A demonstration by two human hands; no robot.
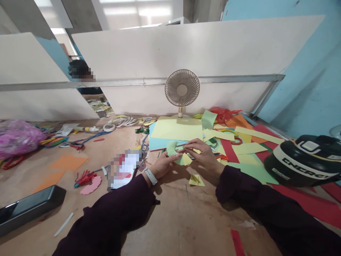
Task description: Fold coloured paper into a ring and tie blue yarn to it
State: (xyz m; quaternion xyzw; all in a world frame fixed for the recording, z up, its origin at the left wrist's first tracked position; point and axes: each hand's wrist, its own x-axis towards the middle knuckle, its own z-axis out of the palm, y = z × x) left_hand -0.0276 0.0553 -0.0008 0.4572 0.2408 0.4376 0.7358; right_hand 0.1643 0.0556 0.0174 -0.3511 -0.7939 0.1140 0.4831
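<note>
My left hand [162, 165], with a white watch band on the wrist, grips a curved light-green paper piece [172, 147] between thumb and fingers. Pale yellow paper segments [187, 159] fan out from its lower right. Over the right side of this paper, my right hand [201, 153] has thumb and fingertips pinched together. Whatever is between those fingertips is too small to make out. Below the hands, a small folded yellow paper [196, 180] lies on the wooden table [170, 220]. Behind them are yellow sheets [176, 128] on top of blue ones.
A small fan [182, 88] stands against a white partition [213, 49]. To the right are paper strips and a dark ENERGY-labelled container [301, 161]. At left lie a phone [125, 169], a pink scalloped paper [91, 185], a dark box [32, 209] and a purple plastic bag [20, 138].
</note>
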